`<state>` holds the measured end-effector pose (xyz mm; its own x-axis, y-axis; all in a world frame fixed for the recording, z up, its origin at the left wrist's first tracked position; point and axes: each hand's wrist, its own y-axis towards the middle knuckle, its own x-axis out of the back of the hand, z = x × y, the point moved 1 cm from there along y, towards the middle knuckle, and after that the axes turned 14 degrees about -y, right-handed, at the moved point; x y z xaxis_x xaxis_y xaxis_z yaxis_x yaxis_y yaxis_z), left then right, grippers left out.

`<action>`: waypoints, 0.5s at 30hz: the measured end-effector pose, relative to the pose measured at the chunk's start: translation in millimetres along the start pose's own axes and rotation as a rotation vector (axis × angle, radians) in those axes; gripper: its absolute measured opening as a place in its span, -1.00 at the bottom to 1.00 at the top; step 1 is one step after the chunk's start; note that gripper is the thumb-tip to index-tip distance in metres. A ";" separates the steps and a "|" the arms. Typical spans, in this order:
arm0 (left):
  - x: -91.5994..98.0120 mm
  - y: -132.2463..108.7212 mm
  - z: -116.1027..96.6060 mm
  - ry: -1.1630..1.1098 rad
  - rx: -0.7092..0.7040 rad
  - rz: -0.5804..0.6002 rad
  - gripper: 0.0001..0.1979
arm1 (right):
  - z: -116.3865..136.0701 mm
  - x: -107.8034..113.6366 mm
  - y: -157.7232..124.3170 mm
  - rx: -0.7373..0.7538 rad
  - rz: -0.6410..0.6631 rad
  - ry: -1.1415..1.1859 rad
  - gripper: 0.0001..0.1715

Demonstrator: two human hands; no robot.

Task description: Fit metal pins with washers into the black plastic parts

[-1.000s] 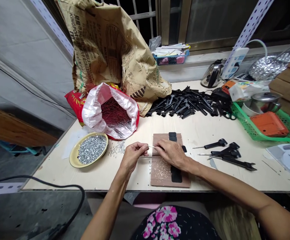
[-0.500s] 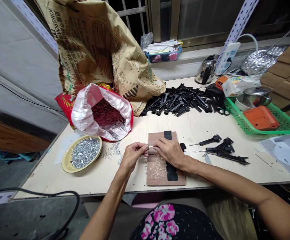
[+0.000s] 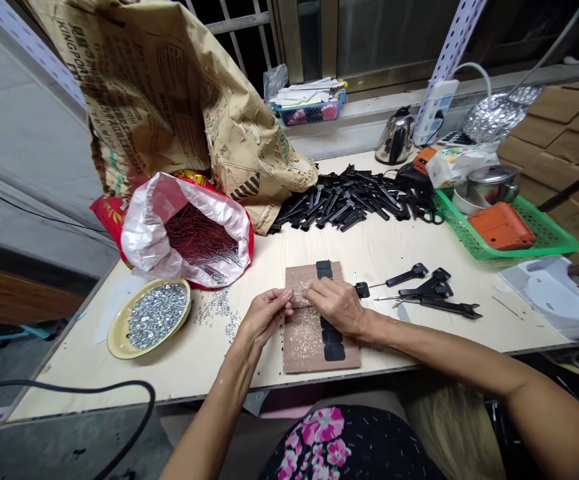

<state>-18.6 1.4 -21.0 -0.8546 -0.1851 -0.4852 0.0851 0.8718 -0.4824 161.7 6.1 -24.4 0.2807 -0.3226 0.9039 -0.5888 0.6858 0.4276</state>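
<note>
The fingertips of my left hand are pinched at the tip of a thin metal rod. My right hand is closed over the rod's other end, above a brown wooden board. A black flared end sticks out behind that hand, so it appears to grip a black-handled piece with a metal shaft; most of it is hidden. Black pads run down the board, which is sprinkled with pale crumbs. Similar black-handled pieces with metal shafts lie to the right.
At left stands a yellow bowl of small metal washers, some scattered beside it. Behind it lies a red-and-white bag of thin metal rods. A heap of black plastic parts, a large paper sack and a green basket line the back.
The whole view has shifted, so things sit a little further left. Both hands keep their grip, and the right fingers are curled more over the piece.
</note>
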 end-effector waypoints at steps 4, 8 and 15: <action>-4.5 3.2 2.1 -0.038 0.090 0.002 -0.67 | -6.3 0.3 -3.6 0.120 -0.041 -0.080 -0.64; -10.3 4.3 3.7 0.061 -0.021 0.040 -0.68 | -12.5 2.0 -2.7 -0.024 0.035 0.032 -0.70; -15.2 6.9 5.0 0.162 -0.077 0.044 -0.68 | -19.8 -1.1 -4.9 -0.219 0.254 0.479 -0.67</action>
<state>-2.4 8.0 -20.6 -0.9227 -0.0759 -0.3781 0.0904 0.9106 -0.4034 179.3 16.0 -27.5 0.4926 0.1658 0.8543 -0.5263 0.8386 0.1408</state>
